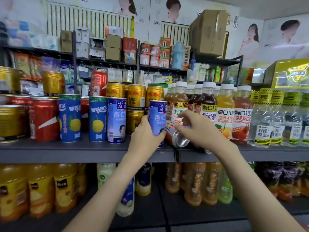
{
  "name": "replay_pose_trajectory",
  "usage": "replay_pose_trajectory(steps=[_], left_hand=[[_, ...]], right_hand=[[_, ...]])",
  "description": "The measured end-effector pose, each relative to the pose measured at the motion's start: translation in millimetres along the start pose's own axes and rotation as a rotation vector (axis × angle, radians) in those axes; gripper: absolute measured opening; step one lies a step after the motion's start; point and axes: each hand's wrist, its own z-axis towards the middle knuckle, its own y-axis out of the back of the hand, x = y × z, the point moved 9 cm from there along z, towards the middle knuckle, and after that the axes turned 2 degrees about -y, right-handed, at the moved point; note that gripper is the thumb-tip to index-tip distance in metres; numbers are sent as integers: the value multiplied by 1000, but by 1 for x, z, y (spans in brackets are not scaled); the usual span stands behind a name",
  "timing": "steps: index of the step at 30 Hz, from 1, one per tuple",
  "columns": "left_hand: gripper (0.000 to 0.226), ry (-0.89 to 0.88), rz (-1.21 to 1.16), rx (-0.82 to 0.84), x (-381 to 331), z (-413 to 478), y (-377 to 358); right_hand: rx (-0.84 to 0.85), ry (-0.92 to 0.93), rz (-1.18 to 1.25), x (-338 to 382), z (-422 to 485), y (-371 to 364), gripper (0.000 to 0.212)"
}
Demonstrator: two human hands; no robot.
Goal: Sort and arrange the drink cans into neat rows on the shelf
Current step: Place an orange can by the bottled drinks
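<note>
My left hand (147,131) grips a blue can (157,118) upright at the shelf (66,148) edge. My right hand (199,129) hovers half-open over a fallen can (178,138). Rows at left look done; I think these two remain.

Blue pear cans (70,118): two
Pale blue almond cans (116,120): two
Gold cans (136,96): at least seven
Red cans (44,119): at least three
Tipped can (181,139): one
</note>
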Motion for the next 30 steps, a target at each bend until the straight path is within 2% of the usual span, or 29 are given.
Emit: replay_pose_trajectory(steps=[2, 5, 11, 15, 17, 19, 21, 22, 23, 24, 25, 27, 29, 30], left_hand=[[60, 41, 28, -39, 2, 2, 2], [57, 91, 95, -105, 6, 2, 8], [53, 89, 169, -207, 9, -2, 20], [58, 95, 209, -194, 12, 0, 17], [70, 75, 296, -221, 8, -3, 17], [78, -31, 459, -338, -5, -12, 23], [60, -211, 471, -486, -30, -28, 26], [47, -249, 403, -460, -36, -32, 23], [36, -223, 295, -366, -37, -31, 17], [31, -125, 170, -221, -29, -26, 5], [33, 11, 14, -65, -19, -21, -8], [43, 275, -442, 178, -8, -16, -33], [42, 429, -835, 341, -18, -17, -51], [39, 460, -965, 370, -25, -14, -56]], right_hand=[[82, 27, -14, -1, 2, -8, 45], [177, 64, -90, -3, 4, -21, 60], [228, 96, -348, -2, -1, -40, 81], [124, 97, -362, -3, 3, -39, 67], [69, 96, -355, -3, 3, -39, 59], [-6, 75, -304, -3, 4, -36, 52], [-68, 51, -216, -5, 5, -33, 50], [-88, 42, -165, -6, 6, -32, 51], [-107, 31, -112, -7, 7, -29, 54], [-133, 19, -56, -8, 7, -24, 56], [-165, 6, 1, -10, 7, -18, 58], [-214, -16, 149, -15, 4, -6, 61], [-221, -28, 317, -19, 0, 2, 61], [-212, -24, 370, -19, -2, 5, 60]])
